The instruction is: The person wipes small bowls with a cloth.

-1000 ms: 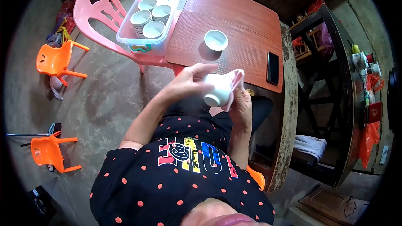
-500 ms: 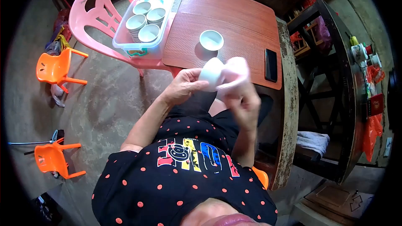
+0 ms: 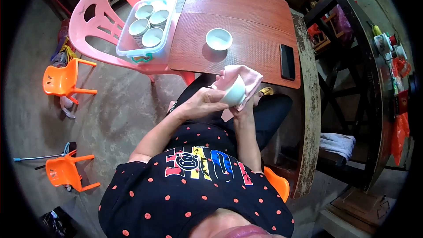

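A white bowl (image 3: 235,92) is tilted between my two hands in front of the table's near edge. My left hand (image 3: 203,103) grips its lower left side with the fingers and thumb. A pink cloth (image 3: 243,77) lies against the far and right side of the bowl, held by my right hand (image 3: 241,109), which is largely hidden beneath the cloth and bowl. Another white bowl (image 3: 219,39) stands upright on the red-brown table (image 3: 251,13). Stacks of similar bowls (image 3: 152,37) fill a clear plastic box (image 3: 165,57) on a pink chair (image 3: 83,28).
A black phone (image 3: 287,62) lies near the table's right edge. Small orange chairs (image 3: 61,79) stand on the floor at the left. A worn wooden edge (image 3: 312,105) and a dark wooden frame (image 3: 374,119) are at the right.
The bowl has turned and come lower, and the pink cloth is now spread behind it. My right hand has moved from beside the bowl to beneath it. The view has shifted slightly.
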`<state>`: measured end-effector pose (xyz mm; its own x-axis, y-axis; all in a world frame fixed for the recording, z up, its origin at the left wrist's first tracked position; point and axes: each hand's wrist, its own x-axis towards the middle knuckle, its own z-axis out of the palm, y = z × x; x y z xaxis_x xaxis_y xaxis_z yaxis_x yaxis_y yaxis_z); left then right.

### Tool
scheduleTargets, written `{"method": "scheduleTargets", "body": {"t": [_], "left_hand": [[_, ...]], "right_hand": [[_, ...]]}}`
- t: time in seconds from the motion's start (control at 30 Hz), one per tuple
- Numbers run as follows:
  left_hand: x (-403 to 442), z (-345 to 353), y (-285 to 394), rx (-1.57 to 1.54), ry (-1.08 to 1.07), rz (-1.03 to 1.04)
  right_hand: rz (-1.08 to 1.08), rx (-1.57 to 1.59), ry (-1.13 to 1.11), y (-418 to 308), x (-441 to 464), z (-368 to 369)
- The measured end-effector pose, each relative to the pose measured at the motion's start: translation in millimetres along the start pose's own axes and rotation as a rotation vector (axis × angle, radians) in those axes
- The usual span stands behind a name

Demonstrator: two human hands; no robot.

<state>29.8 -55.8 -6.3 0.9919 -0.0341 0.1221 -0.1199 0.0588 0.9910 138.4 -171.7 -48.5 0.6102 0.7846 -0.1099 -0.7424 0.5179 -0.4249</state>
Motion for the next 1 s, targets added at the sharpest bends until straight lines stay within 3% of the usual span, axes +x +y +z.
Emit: {"method": "scheduleTargets", "body": {"t": [0.03,0.07,0.27,0.33,0.4,0.47,0.5,0.53,0.6,0.67,0.73,0.77,1.0], "left_hand": [[-0.1,-1.0,-4.1,0.193,-0.012,-0.078],[2.2,2.3,-7.5,0.405,-0.002,-0.021],[17.7,2.6,-31.3,0.819,0.06,0.301],[21.5,-9.0,-38.2,1.018,0.138,0.419],[17.7,-20.1,-11.3,1.035,0.152,0.207],[14.4,-47.6,7.3,1.166,0.286,0.091],[11.0,-75.2,-1.8,1.168,0.401,0.187],[7.2,-103.7,-9.1,1.164,0.51,0.289],[3.3,-131.8,19.2,1.053,0.699,-0.049],[2.7,-163.5,34.2,1.097,0.732,-0.196],[-10.3,-218.7,12.2,1.384,0.68,-0.246],[-17.3,-247.2,-5.2,1.323,0.688,-0.307],[-6.1,-257.8,-7.1,1.493,0.423,-0.497]], "right_hand": [[-0.028,0.088,-0.026,8.2,-0.5,-6.5],[0.004,0.228,-0.008,12.1,-9.0,-3.4],[0.121,0.246,0.157,31.8,0.1,-92.1],[0.116,0.245,0.063,26.7,0.0,-83.9],[0.057,0.188,0.028,17.4,-8.2,-59.6],[0.039,0.013,-0.064,12.7,-2.3,-81.2],[-0.016,0.062,-0.292,10.8,3.3,-84.9],[-0.039,0.164,-0.346,7.0,2.2,-90.6],[0.046,0.274,-0.339,-1.8,8.1,-110.7],[-0.024,0.247,-0.132,-4.0,12.1,-121.3],[-0.03,0.297,-0.132,-6.2,11.4,-122.3],[-0.028,0.295,-0.146,-5.2,12.7,-122.3],[0.029,0.302,-0.141,6.5,23.8,-143.8]]}}
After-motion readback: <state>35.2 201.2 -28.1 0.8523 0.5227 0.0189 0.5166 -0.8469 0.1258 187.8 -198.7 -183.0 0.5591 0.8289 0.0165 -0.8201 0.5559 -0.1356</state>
